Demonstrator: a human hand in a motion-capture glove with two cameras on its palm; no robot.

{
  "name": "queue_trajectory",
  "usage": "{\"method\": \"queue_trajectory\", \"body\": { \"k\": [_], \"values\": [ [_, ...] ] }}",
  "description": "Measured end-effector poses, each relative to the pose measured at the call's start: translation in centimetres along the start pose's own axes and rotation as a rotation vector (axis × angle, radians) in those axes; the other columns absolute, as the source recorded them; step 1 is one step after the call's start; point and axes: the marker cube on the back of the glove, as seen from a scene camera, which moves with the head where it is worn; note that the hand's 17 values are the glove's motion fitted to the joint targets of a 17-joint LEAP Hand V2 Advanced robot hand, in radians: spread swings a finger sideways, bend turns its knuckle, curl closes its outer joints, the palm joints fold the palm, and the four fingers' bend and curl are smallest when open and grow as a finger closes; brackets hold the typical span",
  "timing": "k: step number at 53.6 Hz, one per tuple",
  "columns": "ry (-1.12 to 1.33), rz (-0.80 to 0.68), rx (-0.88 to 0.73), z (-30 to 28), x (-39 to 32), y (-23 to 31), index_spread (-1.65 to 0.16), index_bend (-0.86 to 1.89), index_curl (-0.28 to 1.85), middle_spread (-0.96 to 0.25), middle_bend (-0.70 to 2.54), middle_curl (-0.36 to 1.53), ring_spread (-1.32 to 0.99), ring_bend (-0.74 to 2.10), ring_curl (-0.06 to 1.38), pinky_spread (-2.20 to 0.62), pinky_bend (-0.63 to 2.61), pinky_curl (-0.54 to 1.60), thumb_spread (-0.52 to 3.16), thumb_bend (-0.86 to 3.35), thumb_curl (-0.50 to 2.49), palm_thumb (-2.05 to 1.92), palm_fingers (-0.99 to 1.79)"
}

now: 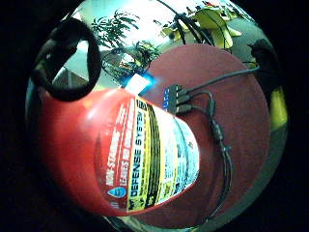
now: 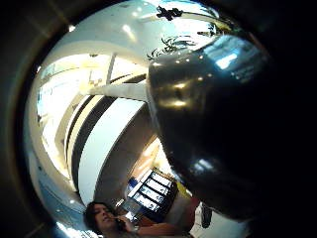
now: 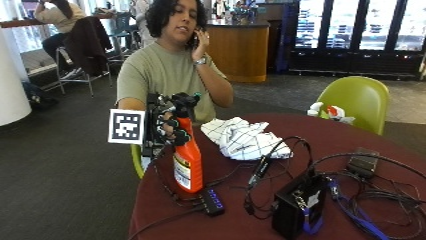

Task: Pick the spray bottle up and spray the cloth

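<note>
In the outside view my gloved right hand (image 3: pixel 166 126) grips the neck of an orange spray bottle (image 3: pixel 188 162) with a black sprayer head, upright near the table's left edge. Whether its base touches the table I cannot tell. The bottle's orange body and yellow label (image 1: pixel 145 154) fill the little finger side palm view, and the black sprayer head (image 2: pixel 218 114) fills much of the thumb side view. A white cloth (image 3: pixel 246 140) with dark grid lines lies crumpled on the table, to the right of the bottle and farther back.
The round dark red table (image 3: pixel 373 137) carries a black USB hub (image 3: pixel 212 201) just in front of the bottle, a black box (image 3: pixel 299 205) and several tangled cables (image 3: pixel 373 195). A green chair (image 3: pixel 356 100) stands behind. The person's bare hand holds a phone at the ear.
</note>
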Motion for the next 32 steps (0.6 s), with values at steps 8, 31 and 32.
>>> {"method": "queue_trajectory", "body": {
  "k": [8,31,32],
  "values": [
    [0.019,0.027,0.023,0.7,0.5,-1.4,-0.21,0.07,0.18,0.01,0.24,0.37,-0.09,0.56,0.4,0.01,0.4,0.38,0.95,-0.03,0.38,0.65,0.66],
    [0.032,0.112,-0.15,-1.8,-1.5,-0.9,-0.22,0.22,0.34,-0.1,0.53,0.49,-0.11,0.52,0.42,-0.12,0.3,0.37,0.8,0.03,0.5,0.96,1.33],
    [0.031,0.107,-0.166,-1.9,-1.8,-0.8,-0.22,0.25,0.36,-0.11,0.53,0.49,-0.12,0.51,0.42,-0.13,0.3,0.37,0.76,0.03,0.52,0.99,1.33]
  ]
}}
